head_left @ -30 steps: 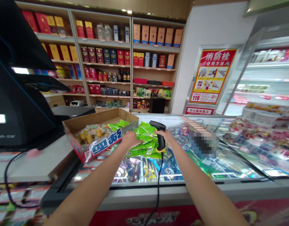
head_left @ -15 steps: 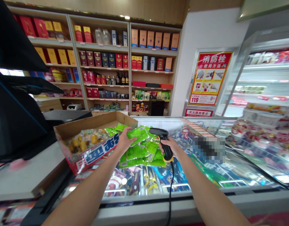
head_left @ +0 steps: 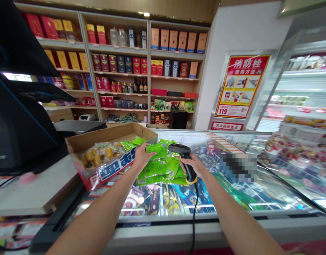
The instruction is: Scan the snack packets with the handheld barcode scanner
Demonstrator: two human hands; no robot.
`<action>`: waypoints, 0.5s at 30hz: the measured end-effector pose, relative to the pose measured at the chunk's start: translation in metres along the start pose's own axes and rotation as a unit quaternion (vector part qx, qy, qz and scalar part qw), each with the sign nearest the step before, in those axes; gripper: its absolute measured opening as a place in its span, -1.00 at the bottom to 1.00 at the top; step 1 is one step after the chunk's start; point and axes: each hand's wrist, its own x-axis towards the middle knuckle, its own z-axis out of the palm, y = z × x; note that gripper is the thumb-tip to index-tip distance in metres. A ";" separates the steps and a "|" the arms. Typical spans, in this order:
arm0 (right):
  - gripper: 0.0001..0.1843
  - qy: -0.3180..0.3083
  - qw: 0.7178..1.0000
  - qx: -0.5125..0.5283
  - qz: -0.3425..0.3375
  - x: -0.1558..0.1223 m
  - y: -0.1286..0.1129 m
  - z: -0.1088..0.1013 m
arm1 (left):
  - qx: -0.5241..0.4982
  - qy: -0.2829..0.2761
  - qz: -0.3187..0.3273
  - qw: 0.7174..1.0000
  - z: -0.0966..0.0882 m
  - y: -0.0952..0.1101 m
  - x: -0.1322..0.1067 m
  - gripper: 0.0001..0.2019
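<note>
My right hand (head_left: pixel 193 164) is wrapped round the handle of a black and yellow barcode scanner (head_left: pixel 188 166), its head tilted left over a pile of green snack packets (head_left: pixel 154 168). A cable hangs from the handle. My left hand (head_left: pixel 143 156) pinches one green packet (head_left: pixel 159 150) by its left end, raised above the others, with a barcode patch near its top edge. The pile lies on the glass top of a freezer. Left of it stands an open cardboard box (head_left: pixel 109 176) holding yellow-brown packaged snacks (head_left: pixel 99 156) and a few more green packets (head_left: pixel 133 142).
Under the glass lid of the freezer (head_left: pixel 163 228) lie many wrapped goods. A black checkout machine (head_left: pixel 19 117) stands at the left beside a pale counter (head_left: pixel 38 191). Shelves of boxed bottles (head_left: pixel 120 65) line the back. A glass-fronted fridge (head_left: pixel 308 85) is at the right.
The view has shifted slightly, moving the scene a little to the right. The packet in my left hand has tilted a bit. Both hands keep their holds.
</note>
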 end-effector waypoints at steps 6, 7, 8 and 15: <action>-0.72 0.004 1.000 0.001 0.002 -0.001 -0.001 0.001 | -0.015 -0.002 -0.006 1.000 0.000 -0.001 -0.001 -0.63; -0.71 0.003 1.000 0.003 0.003 -0.001 0.000 0.000 | -0.020 -0.001 -0.006 1.000 0.001 -0.001 -0.001 -0.63; -0.70 0.002 1.000 0.005 0.002 -0.001 0.001 0.000 | -0.023 0.001 -0.007 1.000 0.001 -0.001 -0.001 -0.63; -0.63 -0.009 0.999 0.046 0.004 0.004 0.006 0.008 | -0.070 0.049 -0.019 0.996 0.002 0.004 -0.003 -0.68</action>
